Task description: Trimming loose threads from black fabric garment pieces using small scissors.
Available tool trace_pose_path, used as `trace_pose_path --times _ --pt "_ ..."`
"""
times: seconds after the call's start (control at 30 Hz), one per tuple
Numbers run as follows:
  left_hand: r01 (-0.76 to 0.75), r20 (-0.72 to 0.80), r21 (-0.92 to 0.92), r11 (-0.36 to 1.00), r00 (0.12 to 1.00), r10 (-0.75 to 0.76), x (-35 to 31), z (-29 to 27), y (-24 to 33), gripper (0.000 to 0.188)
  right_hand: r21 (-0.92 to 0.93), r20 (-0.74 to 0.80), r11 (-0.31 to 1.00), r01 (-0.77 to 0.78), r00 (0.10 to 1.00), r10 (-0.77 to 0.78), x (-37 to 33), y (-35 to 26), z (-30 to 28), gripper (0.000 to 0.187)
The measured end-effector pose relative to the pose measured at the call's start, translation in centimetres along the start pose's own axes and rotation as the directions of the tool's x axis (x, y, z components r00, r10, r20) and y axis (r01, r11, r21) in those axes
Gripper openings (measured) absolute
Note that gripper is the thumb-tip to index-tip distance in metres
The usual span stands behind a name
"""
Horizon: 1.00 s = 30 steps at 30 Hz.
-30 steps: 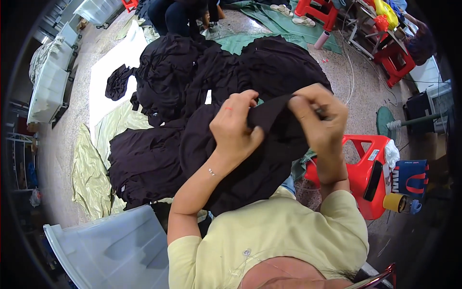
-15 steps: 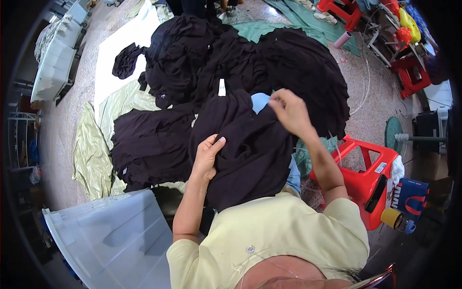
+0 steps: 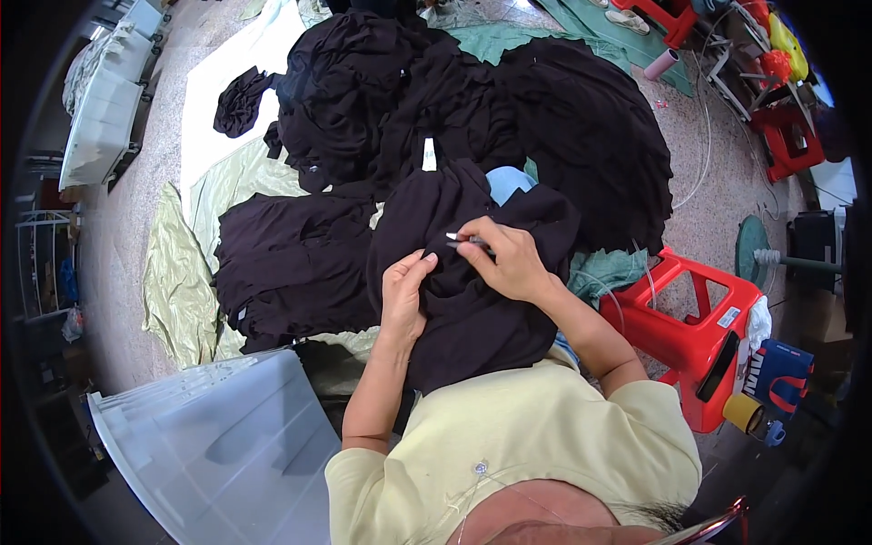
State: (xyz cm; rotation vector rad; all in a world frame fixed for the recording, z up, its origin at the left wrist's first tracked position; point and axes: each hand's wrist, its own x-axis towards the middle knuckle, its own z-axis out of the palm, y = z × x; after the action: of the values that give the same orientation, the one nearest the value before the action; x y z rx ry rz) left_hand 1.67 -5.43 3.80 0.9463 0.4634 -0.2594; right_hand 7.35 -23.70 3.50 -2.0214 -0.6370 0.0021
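A dark garment (image 3: 454, 336) lies over my lap, its cloth gathered in loose folds. My left hand (image 3: 404, 289) is closed, pinching a bit of this cloth between thumb and fingers. Close beside it on the right, my right hand (image 3: 505, 262) grips small thread snips (image 3: 452, 240); two pale metal tips poke out toward the left fingertips, and the rest is hidden in the hand. Beyond the right hand a light blue patch (image 3: 509, 184) shows at the garment's far edge. A white tag (image 3: 429, 154) stands up at its top.
Piles of dark garments (image 3: 363, 91) spread ahead, with a flatter stack (image 3: 291, 263) at left. A pale plastic bin (image 3: 218, 445) stands near left. At right are a red stool (image 3: 690, 318) bearing a phone (image 3: 718, 368), a yellow-banded cup (image 3: 743, 413) and a blue bag (image 3: 779, 374).
My right hand has come down and left from the blue patch to beside my left hand, and the snips' tips now show. The left hand still pinches the cloth.
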Motion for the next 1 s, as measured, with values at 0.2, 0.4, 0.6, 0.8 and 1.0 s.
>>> trace_pose_path --times 0.2,0.4,0.6,0.8,1.0 --pt "-0.027 -0.007 0.023 0.999 1.0 0.028 0.0 0.1 -0.1 0.015 -0.068 -0.047 0.99 0.123 0.991 -0.126 -0.1 0.4 0.9 0.02" --pt "-0.087 -0.019 0.127 0.988 0.996 0.09 -0.3 0.3 -0.4 0.014 -0.156 -0.055 0.976 0.151 0.985 -0.161 0.0 0.1 0.9 0.018" --pt "-0.159 -0.164 0.121 0.98 0.97 0.178 -0.7 1.2 -0.2 0.01 0.368 -0.159 0.913 -0.175 0.956 0.247 -0.5 0.1 1.1 0.013" --pt "-0.14 -0.159 -0.126 0.982 0.98 0.119 -0.2 -0.5 0.1 0.017 0.591 -0.132 0.778 -0.214 0.926 0.355 -1.4 1.8 1.9 0.015" --pt "0.06 -0.117 0.399 0.915 0.993 -0.014 -0.7 0.6 1.1 0.026 0.589 -0.154 0.782 -0.202 0.923 0.353 -1.6 1.9 2.1 0.018"
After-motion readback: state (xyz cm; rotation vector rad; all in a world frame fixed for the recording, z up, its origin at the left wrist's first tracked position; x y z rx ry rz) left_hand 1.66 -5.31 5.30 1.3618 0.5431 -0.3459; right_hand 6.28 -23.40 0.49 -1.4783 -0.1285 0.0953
